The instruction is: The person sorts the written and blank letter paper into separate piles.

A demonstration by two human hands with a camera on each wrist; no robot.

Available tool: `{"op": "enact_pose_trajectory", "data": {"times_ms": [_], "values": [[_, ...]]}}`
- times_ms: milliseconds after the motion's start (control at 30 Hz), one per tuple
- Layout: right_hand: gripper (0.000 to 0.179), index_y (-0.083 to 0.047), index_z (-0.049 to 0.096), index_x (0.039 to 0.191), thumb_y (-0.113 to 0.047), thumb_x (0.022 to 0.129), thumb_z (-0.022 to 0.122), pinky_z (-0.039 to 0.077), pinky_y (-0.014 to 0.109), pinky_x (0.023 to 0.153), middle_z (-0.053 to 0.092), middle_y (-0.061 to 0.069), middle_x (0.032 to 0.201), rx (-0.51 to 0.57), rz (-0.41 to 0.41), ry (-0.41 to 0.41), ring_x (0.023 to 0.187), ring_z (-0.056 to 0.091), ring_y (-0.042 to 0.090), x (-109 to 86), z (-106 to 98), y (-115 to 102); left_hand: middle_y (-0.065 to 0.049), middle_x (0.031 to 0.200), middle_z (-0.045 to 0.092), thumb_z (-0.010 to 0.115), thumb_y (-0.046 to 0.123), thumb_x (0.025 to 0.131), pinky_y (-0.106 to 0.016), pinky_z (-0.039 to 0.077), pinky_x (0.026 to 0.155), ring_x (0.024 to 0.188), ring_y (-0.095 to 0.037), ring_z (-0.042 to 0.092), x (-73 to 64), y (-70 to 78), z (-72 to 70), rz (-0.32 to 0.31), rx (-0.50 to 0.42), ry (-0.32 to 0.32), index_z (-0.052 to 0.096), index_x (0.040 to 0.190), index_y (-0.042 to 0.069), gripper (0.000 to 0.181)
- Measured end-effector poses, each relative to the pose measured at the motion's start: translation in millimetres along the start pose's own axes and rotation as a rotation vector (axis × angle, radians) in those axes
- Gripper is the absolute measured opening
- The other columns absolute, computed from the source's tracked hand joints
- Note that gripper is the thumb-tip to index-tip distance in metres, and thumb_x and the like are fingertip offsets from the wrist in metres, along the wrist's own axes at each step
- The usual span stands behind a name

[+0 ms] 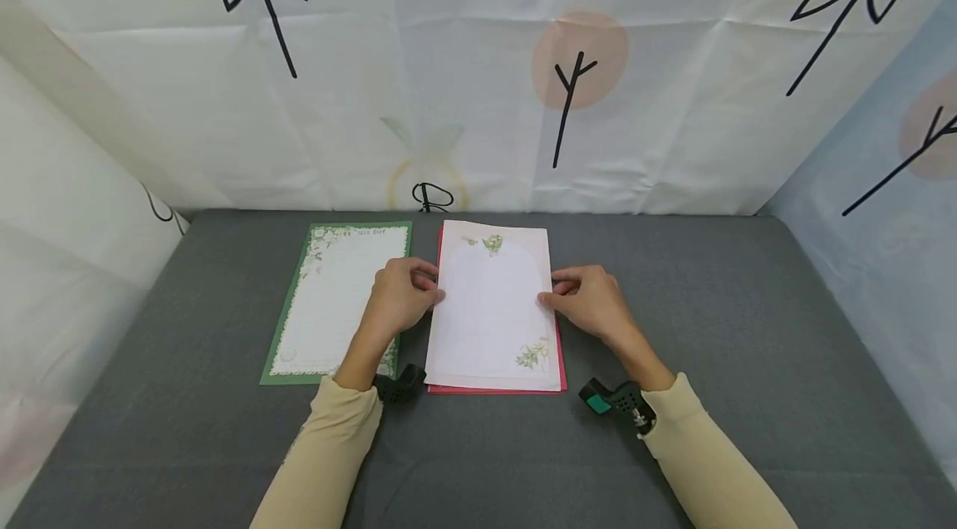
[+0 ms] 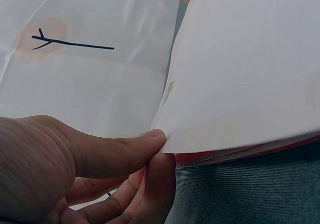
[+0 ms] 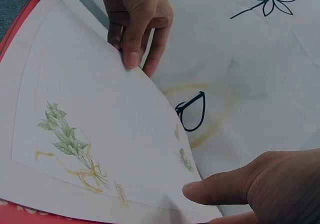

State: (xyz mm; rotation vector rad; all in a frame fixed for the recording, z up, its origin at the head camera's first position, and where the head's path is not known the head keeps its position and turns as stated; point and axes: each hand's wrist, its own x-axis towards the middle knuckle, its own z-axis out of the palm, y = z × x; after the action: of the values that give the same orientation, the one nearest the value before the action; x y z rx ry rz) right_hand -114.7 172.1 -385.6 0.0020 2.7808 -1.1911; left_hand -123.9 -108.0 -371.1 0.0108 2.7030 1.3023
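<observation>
A pale sheet of paper with a light pink border and printed green leaf sprigs lies between my hands in the head view. My left hand pinches its left edge between thumb and fingers, and the left wrist view shows that edge bent slightly up. On the opposite edge, my right hand pinches the sheet with the thumb on top. Beneath it a red sheet shows along the edges, with more paper layers visible between them in the left wrist view.
To the left lies a green-bordered sheet with a leafy printed frame, partly covered by my left forearm. Both sheets are on a grey cloth-covered table. White patterned fabric hangs behind the table and at both sides.
</observation>
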Motion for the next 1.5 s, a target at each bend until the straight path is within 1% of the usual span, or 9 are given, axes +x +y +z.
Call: {"op": "enact_pose_trajectory", "data": {"times_ms": [133,300,567,733,833,967,1100,1300,1500], "values": [[0.038,0.003,0.072,0.120,-0.018,0.089,0.078,0.051,0.033,0.066,0.073,0.010,0.096,0.012,-0.027,0.027,0.084,0.068,0.024,-0.6,1,-2,-0.012,0.085,0.072,0.075,0.001,0.088,-0.036,0.055,0.064,0.070,-0.022,0.070,-0.1,-0.3,-1.6,-0.018,-0.018,-0.008,0.071,0.111,-0.004,0.024],[0.031,-0.001,0.074,0.116,-0.011,0.087,0.079,0.050,0.031,0.064,0.073,0.011,0.094,0.111,-0.067,0.085,0.081,0.068,0.023,-0.8,3,-1,-0.011,0.082,0.072,0.077,0.006,0.089,-0.036,0.056,0.064,0.066,-0.021,0.069,-0.1,-1.6,-2.4,-0.022,-0.036,-0.004,0.071,0.108,-0.003,0.023],[0.036,0.002,0.070,0.122,-0.004,0.087,0.078,0.055,0.029,0.063,0.074,0.014,0.089,0.309,-0.051,0.039,0.070,0.068,0.015,0.0,7,0,-0.012,0.083,0.073,0.077,0.007,0.089,-0.037,0.057,0.064,0.066,-0.022,0.071,0.9,-3.4,-2.9,-0.014,-0.071,-0.002,0.070,0.106,-0.003,0.021],[0.035,0.008,0.066,0.123,0.001,0.089,0.074,0.057,0.030,0.065,0.074,0.021,0.091,0.450,-0.066,0.001,0.069,0.069,0.012,-0.2,4,1,-0.013,0.087,0.075,0.076,0.007,0.090,-0.038,0.056,0.065,0.070,-0.025,0.071,1.3,-3.5,-4.9,0.000,-0.094,0.000,0.070,0.108,-0.003,0.021],[0.033,0.011,0.065,0.123,0.002,0.091,0.070,0.057,0.029,0.066,0.074,0.022,0.093,0.498,-0.069,-0.006,0.071,0.068,0.012,-2.0,-1,0,-0.014,0.090,0.075,0.075,0.008,0.092,-0.038,0.056,0.066,0.071,-0.024,0.071,0.8,-2.4,-6.4,0.010,-0.110,-0.007,0.069,0.113,-0.002,0.024],[0.031,0.011,0.065,0.122,0.001,0.093,0.068,0.058,0.029,0.069,0.074,0.021,0.095,0.506,-0.076,0.016,0.072,0.069,0.012,-5.3,-13,-2,-0.015,0.094,0.076,0.072,0.008,0.094,-0.038,0.056,0.067,0.074,-0.026,0.072,-0.6,2.2,-6.4,0.035,-0.153,-0.013,0.068,0.119,-0.002,0.027],[0.031,0.011,0.065,0.123,0.000,0.094,0.068,0.058,0.028,0.070,0.073,0.021,0.097,0.497,-0.079,0.048,0.074,0.069,0.011,-11.1,-26,-2,-0.015,0.096,0.075,0.070,0.005,0.094,-0.037,0.057,0.069,0.080,-0.031,0.072,-2.9,7.4,-2.0,0.063,-0.234,-0.030,0.068,0.122,-0.001,0.028],[0.035,0.012,0.063,0.127,-0.002,0.096,0.068,0.058,0.027,0.071,0.074,0.019,0.100,0.473,-0.052,0.048,0.075,0.069,0.009,-16.4,-44,4,-0.017,0.095,0.072,0.072,0.001,0.092,-0.041,0.061,0.068,0.072,-0.023,0.073,-4.2,14.4,13.9,0.042,-0.378,-0.032,0.070,0.119,-0.001,0.027],[0.038,0.012,0.060,0.131,-0.005,0.097,0.067,0.058,0.032,0.073,0.075,0.013,0.099,0.410,-0.041,0.028,0.074,0.069,0.010,-17.6,-68,15,-0.015,0.092,0.074,0.073,0.001,0.090,-0.042,0.061,0.068,0.069,-0.022,0.073,-2.8,26.7,29.7,0.049,-0.392,0.001,0.072,0.115,-0.001,0.025]]}}
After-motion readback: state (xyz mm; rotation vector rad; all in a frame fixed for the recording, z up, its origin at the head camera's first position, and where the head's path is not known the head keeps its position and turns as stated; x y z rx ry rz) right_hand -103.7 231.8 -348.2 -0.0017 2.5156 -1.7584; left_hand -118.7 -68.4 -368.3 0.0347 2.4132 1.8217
